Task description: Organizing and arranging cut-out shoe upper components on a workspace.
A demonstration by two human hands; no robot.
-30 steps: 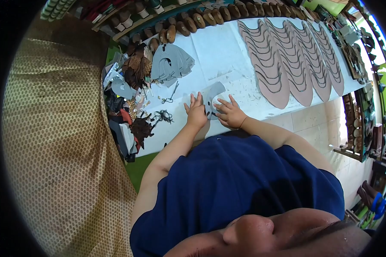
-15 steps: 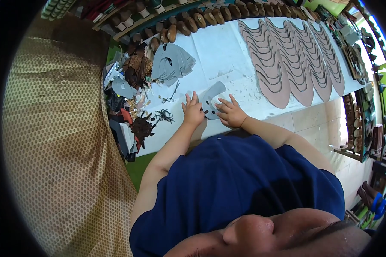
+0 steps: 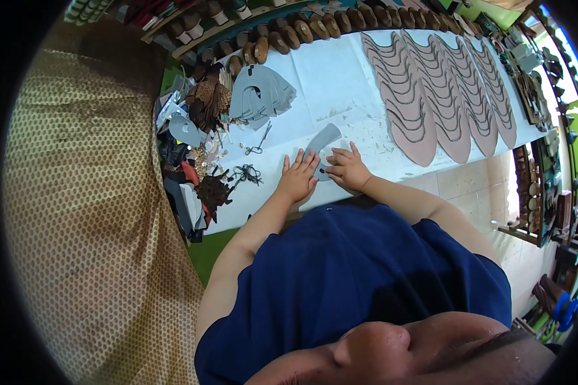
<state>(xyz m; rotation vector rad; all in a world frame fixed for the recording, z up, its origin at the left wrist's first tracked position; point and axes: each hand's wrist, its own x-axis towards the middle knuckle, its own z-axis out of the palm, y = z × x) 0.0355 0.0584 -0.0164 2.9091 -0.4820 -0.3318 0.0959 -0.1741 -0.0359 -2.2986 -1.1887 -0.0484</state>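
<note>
A curved grey shoe-upper piece (image 3: 323, 137) lies on the white-covered table (image 3: 340, 83) close in front of me. My left hand (image 3: 298, 176) rests with fingers spread over the left side of the piece and hides part of it. On its right edge is my right hand (image 3: 349, 169), fingers apart and touching the piece. One strip of the piece reaches out beyond both hands, away from me. Beyond my left hand sits a fanned stack of similar grey pieces (image 3: 257, 96).
Rows of pinkish, sole-shaped pieces with dark wavy edges (image 3: 412, 138) cover the table's right. Brown shoe lasts (image 3: 304, 31) line the back edge. Leather scraps (image 3: 212, 192) and dark tangled cord (image 3: 247, 174) lie at the left. A patterned curtain (image 3: 96, 192) hangs left of the table.
My left hand has moved forward and right, flattening over the grey piece and covering its cut-out. My right hand has shifted only slightly on its edge.
</note>
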